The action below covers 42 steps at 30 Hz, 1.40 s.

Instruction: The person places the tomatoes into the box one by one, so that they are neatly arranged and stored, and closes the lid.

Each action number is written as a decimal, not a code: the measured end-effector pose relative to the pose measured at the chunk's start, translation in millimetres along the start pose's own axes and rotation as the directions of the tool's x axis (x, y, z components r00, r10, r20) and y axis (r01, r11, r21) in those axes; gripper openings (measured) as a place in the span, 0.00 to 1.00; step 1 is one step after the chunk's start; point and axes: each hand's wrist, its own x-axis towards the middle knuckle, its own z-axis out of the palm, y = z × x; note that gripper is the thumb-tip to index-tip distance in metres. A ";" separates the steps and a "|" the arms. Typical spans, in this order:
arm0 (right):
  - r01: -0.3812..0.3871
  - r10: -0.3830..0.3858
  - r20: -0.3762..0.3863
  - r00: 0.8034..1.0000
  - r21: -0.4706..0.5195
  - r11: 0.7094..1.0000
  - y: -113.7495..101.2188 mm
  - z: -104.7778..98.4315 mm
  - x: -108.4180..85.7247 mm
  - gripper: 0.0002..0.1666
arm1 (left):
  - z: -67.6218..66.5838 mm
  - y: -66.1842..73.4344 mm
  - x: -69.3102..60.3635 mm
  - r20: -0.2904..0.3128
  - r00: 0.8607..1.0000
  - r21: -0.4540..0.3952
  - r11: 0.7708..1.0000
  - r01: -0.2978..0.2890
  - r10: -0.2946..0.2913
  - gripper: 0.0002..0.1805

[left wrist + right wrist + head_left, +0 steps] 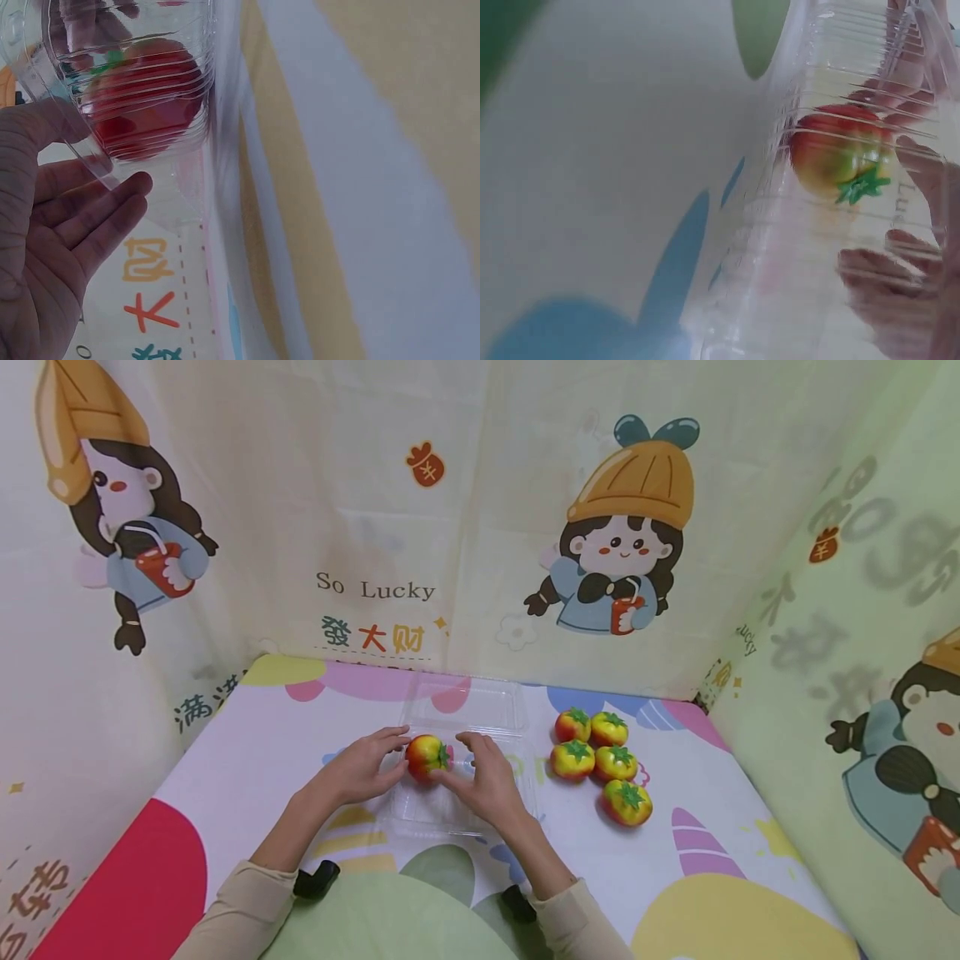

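A red-and-yellow tomato with a green star-shaped top sits in the left rear part of a clear plastic box. The box's lid lies folded back behind it. My left hand is at the box's left side, its fingers spread loosely around the rim close to the tomato. Over the right part hovers my right hand, fingers parted, with its thumb near the tomato's top. Through the ribbed walls both wrist views show the tomato resting inside; neither hand grips it.
Several similar tomatoes stand grouped on the patterned tablecloth to the right of the box, one nearer the front. A printed curtain rises behind the table and along both sides.
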 end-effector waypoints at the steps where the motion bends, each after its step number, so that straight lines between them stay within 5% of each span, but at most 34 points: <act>1: 0.011 -0.011 -0.005 1.000 -0.001 1.000 0.4 -1.4 -1.3 0.38 | 0.0 -0.2 0.0 0.000 1.000 0.002 1.000 -0.002 0.002 0.22; 11: 0.052 -0.053 -0.079 0.995 -0.019 0.998 2.6 -14.8 -13.2 0.36 | -0.8 0.7 -0.4 0.005 1.000 -0.001 1.000 0.003 -0.003 0.22; 42: -0.121 0.120 -0.107 0.987 0.000 0.993 29.6 -53.7 -39.9 0.38 | -0.4 1.2 0.0 0.007 1.000 -0.005 1.000 0.016 -0.016 0.22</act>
